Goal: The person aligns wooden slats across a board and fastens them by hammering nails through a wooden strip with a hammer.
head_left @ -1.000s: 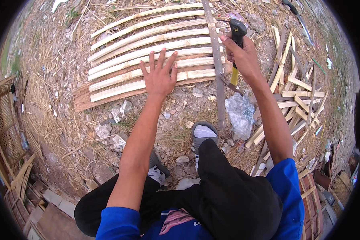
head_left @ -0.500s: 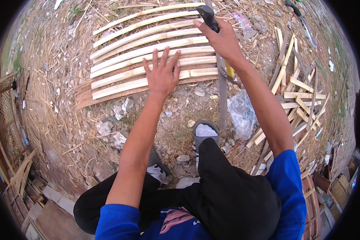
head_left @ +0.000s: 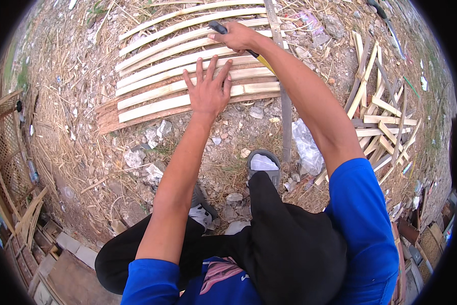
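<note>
Several pale wooden slats (head_left: 157, 94) lie side by side, with a brown board (head_left: 109, 119) under the nearer ones. My left hand (head_left: 208, 94) rests flat on the nearer slats, fingers spread. Above the slats, my right hand (head_left: 238, 38) is closed round the black handle of what looks like a hammer (head_left: 218, 27). Its yellow shaft points back toward me, and my right forearm hides its far end. A long grey wooden strip (head_left: 285, 114) runs crosswise at the right ends of the slats, partly beneath that forearm.
On the right lies a loose heap of cut wood pieces (head_left: 383, 119), with a clear plastic bag (head_left: 307, 147) nearer me. A black-handled blade (head_left: 391, 30) is at the far right. Stones (head_left: 134, 158) and straw litter the ground. A lattice panel (head_left: 7, 147) stands at left.
My right hand has moved left over the slats with the tool, and its handle has tipped to the left. The curved metal end has gone out of sight behind my forearm. My left hand stays put.
</note>
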Tool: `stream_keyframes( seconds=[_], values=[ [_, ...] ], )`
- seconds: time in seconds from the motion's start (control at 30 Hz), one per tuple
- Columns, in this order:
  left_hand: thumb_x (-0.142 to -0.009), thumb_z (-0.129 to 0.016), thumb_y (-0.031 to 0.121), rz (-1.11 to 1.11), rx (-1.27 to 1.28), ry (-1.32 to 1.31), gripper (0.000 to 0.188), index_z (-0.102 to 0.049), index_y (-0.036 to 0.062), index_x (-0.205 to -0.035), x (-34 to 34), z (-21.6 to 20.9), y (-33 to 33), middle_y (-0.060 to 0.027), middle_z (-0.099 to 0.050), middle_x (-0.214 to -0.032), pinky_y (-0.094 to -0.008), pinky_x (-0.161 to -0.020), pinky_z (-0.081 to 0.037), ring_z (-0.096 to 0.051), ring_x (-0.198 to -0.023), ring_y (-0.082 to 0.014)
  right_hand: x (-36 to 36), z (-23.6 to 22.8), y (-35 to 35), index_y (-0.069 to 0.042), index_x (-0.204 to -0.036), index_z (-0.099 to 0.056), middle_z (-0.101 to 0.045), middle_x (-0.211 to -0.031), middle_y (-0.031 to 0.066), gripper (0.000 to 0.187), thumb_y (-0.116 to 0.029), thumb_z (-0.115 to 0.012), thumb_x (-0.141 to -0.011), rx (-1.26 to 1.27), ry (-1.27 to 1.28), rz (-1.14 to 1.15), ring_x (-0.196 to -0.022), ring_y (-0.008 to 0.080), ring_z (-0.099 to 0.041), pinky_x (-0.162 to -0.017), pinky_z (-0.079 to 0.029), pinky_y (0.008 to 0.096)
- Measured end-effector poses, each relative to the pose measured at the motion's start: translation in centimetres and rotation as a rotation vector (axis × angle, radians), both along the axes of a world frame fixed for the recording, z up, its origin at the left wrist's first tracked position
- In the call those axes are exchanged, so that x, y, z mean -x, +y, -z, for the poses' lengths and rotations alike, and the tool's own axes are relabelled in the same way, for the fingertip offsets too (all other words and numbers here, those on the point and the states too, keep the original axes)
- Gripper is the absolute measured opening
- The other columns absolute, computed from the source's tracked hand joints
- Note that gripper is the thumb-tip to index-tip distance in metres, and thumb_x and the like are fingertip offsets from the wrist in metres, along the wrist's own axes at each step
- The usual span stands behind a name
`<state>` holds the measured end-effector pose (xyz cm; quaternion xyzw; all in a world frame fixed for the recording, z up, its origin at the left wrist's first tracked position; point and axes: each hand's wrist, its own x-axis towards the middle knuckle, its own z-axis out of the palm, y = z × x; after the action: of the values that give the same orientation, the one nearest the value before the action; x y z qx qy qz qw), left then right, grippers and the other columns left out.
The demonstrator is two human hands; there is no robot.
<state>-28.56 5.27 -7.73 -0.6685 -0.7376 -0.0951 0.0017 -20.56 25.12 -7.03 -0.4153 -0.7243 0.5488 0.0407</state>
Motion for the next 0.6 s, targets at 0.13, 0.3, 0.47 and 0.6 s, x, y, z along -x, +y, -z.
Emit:
stream_keyframes(
  seconds=[0.13,0.3,0.47,0.6],
  values=[
    [-0.099,-0.045,0.039,-0.009,0.001,-0.023,0.043,-0.048,0.0387,-0.141,0.3,0.6,0.0,-0.0006,-0.042,-0.152,-0.068,-0.113,-0.013,-0.031,-0.143,-0.0335,0.6,1.0,0.1,0.002,-0.068,-0.055,-0.056,-0.057,0.0127,0.054,-0.046,-0.065,-0.089,-0.008,-0.17,-0.08,-0.048,0.0205,-0.058,-0.044,-0.048,0.0362],
    [-0.096,-0.049,0.04,-0.018,-0.033,-0.028,0.042,-0.051,0.0408,-0.139,3.1,2.4,-1.6,-0.0002,-0.043,-0.151,-0.0686,-0.112,-0.014,-0.033,-0.143,-0.0332,-0.5,-5.1,-3.0,-0.003,-0.081,-0.057,-0.048,-0.058,-0.0006,0.042,-0.042,-0.066,-0.091,-0.145,0.178,0.259,-0.049,0.0094,-0.045,-0.043,-0.037,0.0298],
    [-0.097,-0.048,0.04,-0.01,-0.031,-0.03,0.042,-0.05,0.0406,-0.139,4.5,2.9,-1.6,0.0002,-0.042,-0.152,-0.0687,-0.112,-0.014,-0.032,-0.143,-0.033,-7.6,-7.7,-5.5,-0.011,-0.082,-0.048,-0.035,-0.059,-0.0075,0.031,-0.032,-0.066,-0.096,-0.087,0.634,0.652,-0.047,0.0029,-0.031,-0.044,-0.023,0.0223],
    [-0.099,-0.044,0.042,-0.017,-0.025,-0.026,0.042,-0.048,0.0409,-0.141,4.0,2.9,-1.6,0.0003,-0.04,-0.153,-0.0686,-0.113,-0.014,-0.03,-0.144,-0.0327,-7.5,-6.7,-4.3,-0.011,-0.078,-0.047,-0.034,-0.058,-0.0072,0.033,-0.033,-0.065,-0.096,-0.071,0.664,0.673,-0.047,0.0033,-0.03,-0.044,-0.022,0.0232]
  ],
)
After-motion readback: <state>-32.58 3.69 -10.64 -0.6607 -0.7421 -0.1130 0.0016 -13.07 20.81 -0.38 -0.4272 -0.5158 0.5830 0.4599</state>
